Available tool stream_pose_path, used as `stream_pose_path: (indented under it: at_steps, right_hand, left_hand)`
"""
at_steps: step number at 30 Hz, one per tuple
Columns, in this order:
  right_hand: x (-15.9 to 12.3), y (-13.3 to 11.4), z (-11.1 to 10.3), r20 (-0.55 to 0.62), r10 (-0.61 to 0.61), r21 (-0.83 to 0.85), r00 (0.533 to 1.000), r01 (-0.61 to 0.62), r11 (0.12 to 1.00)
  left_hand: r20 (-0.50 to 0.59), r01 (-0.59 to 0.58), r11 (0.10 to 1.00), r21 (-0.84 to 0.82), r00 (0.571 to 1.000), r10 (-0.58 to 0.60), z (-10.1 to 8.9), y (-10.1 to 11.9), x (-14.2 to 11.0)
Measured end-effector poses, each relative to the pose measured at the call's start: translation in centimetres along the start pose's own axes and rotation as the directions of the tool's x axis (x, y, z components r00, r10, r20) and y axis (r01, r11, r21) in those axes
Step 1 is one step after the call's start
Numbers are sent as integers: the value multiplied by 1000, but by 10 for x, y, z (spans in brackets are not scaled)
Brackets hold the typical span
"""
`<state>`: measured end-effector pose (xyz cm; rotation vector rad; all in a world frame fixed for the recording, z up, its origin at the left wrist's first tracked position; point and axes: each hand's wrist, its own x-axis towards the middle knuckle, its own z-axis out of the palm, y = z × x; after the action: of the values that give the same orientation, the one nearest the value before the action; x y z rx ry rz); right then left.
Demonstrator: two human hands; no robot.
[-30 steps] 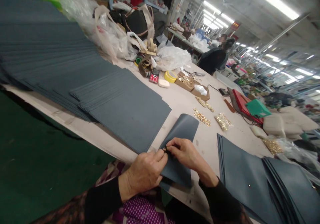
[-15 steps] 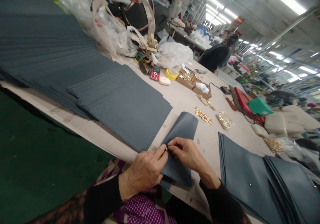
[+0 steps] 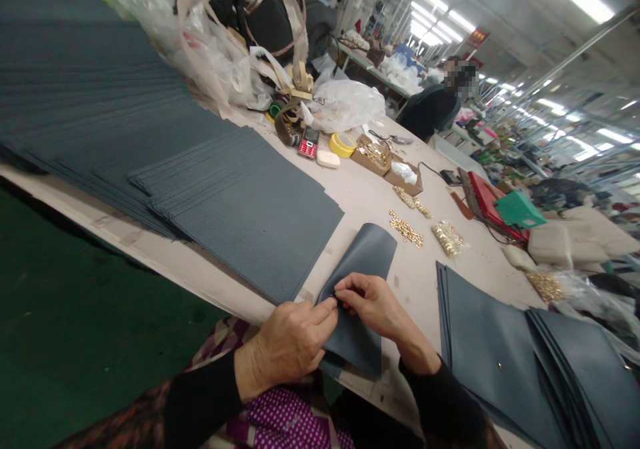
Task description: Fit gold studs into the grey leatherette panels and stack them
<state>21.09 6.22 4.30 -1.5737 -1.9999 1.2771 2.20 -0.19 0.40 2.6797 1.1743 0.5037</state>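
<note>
A folded blue-grey leather panel curls up from the table edge in front of me. My left hand grips its near edge, thumb and fingers pressed together on the leather. My right hand is closed in a pinch on the same panel, its fingertips meeting those of the left. Between them sits a small metal fastener, now almost wholly covered by the fingers. To the left lies a fanned stack of similar panels. On the right, more panels are piled, the top one bearing a small metal stud.
Beyond the panel lie loose gold hardware pieces and a bag of metal parts. Farther back are small cardboard boxes, yellow tape and a red phone. Another person is in the background.
The fingertips have closed over the small metal fastener, which showed between them before. My left fingers have shifted slightly; the panel stays in place.
</note>
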Motion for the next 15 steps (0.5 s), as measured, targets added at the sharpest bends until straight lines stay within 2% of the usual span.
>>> stream_pose_path:
  at_steps: [3, 9, 15]
  right_hand:
    - [-1, -5, -3, 35, -33, -89, 999, 36, 995]
    - [-1, -15, -3, 34, -83, -207, 996, 88, 974]
    - [3, -29, -1, 56, -86, -320, 995, 99, 942]
  left_hand:
    - [-5, -15, 1000, 6, 1000, 15, -2, 0, 0]
    - [-28, -27, 1000, -12, 999, 27, 0, -1, 0]
    - [15, -7, 999, -32, 1000, 8, -2, 0, 0]
